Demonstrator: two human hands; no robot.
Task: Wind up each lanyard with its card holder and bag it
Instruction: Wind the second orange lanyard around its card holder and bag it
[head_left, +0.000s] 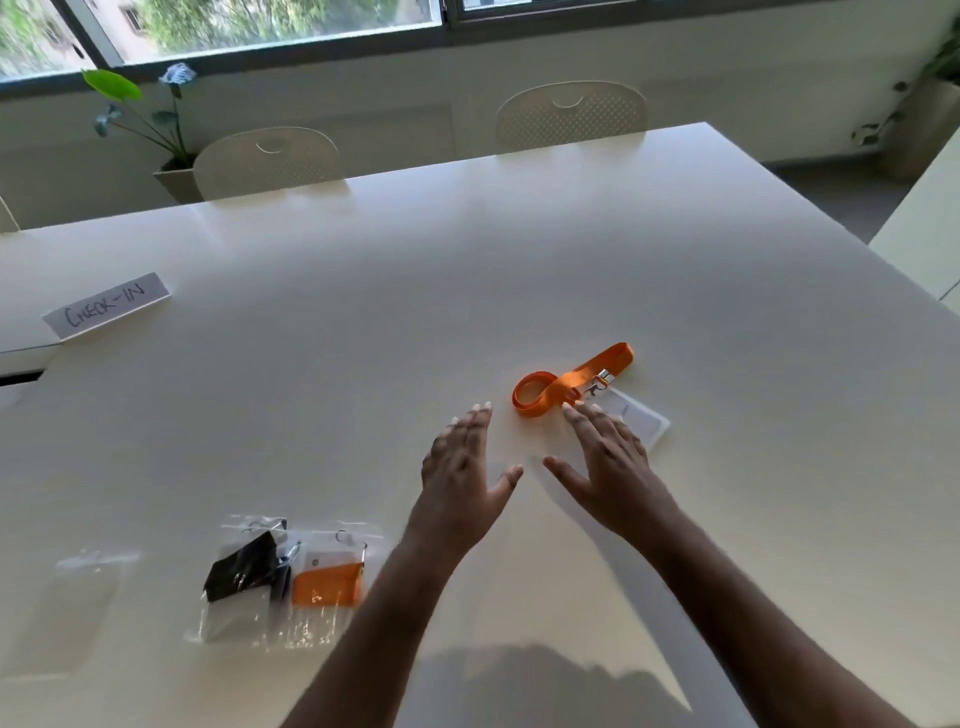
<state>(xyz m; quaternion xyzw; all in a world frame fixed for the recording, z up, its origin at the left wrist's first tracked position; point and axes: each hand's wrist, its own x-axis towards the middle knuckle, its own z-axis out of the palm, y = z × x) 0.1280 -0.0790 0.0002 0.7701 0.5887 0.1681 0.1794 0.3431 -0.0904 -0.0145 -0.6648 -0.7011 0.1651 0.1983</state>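
- Orange lanyard (566, 387): loose on the white worktop (363, 312), its clip at the card holder (641, 418).
- Left hand (462, 467), right hand (613, 467): fingers straight, holding nothing, just before the lanyard.
- Two filled bags (285, 577): well left of the lanyard.

Layout on surface (363, 312), head view.
Lanyard (566, 382) right of centre, card holder (641, 418) touching its lower right. Two filled bags (283, 582) side by side at lower left; empty bag (78, 597) further left. Check-in sign (106, 306) at mid left. Two chairs (571, 114) behind far edge.
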